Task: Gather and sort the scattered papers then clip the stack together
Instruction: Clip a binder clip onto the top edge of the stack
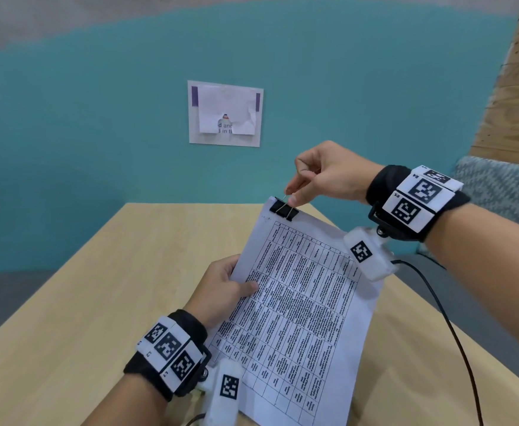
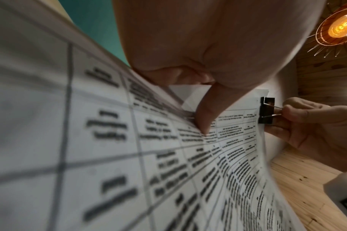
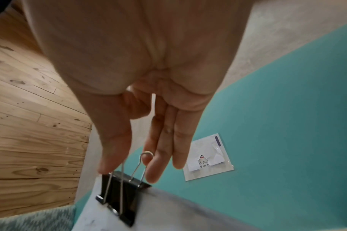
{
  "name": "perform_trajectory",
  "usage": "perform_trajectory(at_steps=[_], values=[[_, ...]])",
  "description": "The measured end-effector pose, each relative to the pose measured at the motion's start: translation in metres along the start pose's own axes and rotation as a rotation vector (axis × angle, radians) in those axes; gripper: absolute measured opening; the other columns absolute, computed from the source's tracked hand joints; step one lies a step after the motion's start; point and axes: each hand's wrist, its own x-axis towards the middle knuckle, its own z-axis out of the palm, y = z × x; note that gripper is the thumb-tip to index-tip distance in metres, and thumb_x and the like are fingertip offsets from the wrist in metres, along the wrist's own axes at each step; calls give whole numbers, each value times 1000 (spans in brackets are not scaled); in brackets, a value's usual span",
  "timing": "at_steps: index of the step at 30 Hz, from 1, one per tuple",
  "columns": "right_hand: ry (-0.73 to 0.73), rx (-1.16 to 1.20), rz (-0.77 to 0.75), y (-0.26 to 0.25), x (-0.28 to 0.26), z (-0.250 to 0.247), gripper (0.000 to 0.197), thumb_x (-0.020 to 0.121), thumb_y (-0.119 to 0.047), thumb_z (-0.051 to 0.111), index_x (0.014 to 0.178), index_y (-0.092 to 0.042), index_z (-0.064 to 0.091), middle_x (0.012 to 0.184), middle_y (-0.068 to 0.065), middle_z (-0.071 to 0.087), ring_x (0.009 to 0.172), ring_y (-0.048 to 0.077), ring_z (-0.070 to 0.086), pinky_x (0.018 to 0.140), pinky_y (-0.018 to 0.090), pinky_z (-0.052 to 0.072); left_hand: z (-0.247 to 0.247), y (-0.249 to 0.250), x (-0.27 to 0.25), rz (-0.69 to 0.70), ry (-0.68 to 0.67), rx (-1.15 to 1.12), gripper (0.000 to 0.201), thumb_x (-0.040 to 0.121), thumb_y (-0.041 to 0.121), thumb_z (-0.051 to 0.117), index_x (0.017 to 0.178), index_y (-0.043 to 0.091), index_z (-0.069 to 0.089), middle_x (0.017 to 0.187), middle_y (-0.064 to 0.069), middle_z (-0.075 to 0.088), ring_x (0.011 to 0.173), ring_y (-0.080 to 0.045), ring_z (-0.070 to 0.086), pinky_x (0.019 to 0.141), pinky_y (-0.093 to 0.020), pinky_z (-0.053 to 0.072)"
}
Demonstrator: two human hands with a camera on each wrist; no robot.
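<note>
Your left hand [image 1: 221, 287] gripped the paper stack [image 1: 298, 302] by its edge; your right hand [image 1: 329, 176] pinched the binder clip [image 1: 283, 209] handles.

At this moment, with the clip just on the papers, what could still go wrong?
1. The binder clip sits at one top corner of the paper stack, so the sheets may fan apart lower down.
2. The right hand pinches a wire handle; pulling it could tilt or drag the clip off.
3. The left hand grips only the side edge of the raised stack, which could sag.

Binder clip [image 1: 284, 209] on papers' [image 1: 295, 309] far edge
</note>
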Motion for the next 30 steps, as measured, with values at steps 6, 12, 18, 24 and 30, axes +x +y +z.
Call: perform_trajectory(at_steps=[6,12,18,24,30], values=[[-51,-20,145,3,1,-2,30,75,-17,87,101,-10,73,94,8,80,94,19,76,92,33,60,0,1,-1,-27,-28,24,39,95,-12,61,119,16,75,108,-11,81,98,-39,76,90,-56,61],[-130,134,174,5,-5,-3,28,90,-33,72,111,-14,77,107,-3,79,99,12,75,98,37,56,-3,3,-2,-22,0,39,36,95,-11,62,115,16,77,108,-12,80,94,-33,75,93,-54,59],[-165,-17,184,8,-5,11,64,69,-48,86,128,-28,69,119,-15,73,115,7,66,103,37,52,-2,2,-1,0,22,30,35,94,-9,65,114,18,77,108,-14,80,95,-40,73,86,-49,62],[-117,-163,144,7,-2,27,29,65,-37,92,86,-22,81,89,-1,79,94,22,72,94,42,56,0,3,-3,-6,-24,20,38,95,-13,61,118,14,76,109,-14,80,97,-37,76,85,-47,64],[-38,-91,129,12,3,34,27,70,-25,90,86,-10,75,94,9,78,96,25,71,99,45,51,1,6,-2,-5,-37,11,36,96,-12,61,119,12,75,110,-11,81,95,-29,77,76,-35,62]])
